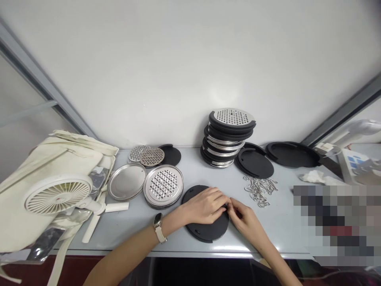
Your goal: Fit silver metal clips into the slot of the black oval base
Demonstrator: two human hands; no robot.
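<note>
A round black plastic base [208, 232] with a raised rim lies flat near the table's front edge. My left hand [204, 206] reaches across it from the left, its fingers bent together and gripping near its right rim. At that same rim my right hand [242, 216] is closed in a pinch, fingertips meeting those of the left. Whatever sits between the right fingertips is hidden. Beyond the right hand is a loose pile of bent metal wire clips [258, 190]. A stack of perforated metal grater discs [163, 186] rests left of the base.
Plain metal discs [127, 182] and smaller perforated plates [151, 157] lie at left. A tall stack of black bases and metal discs [228, 137] stands at the back. More black bases [256, 162] sit beside it. A white fan [59, 194] and cream bag [38, 167] crowd the left.
</note>
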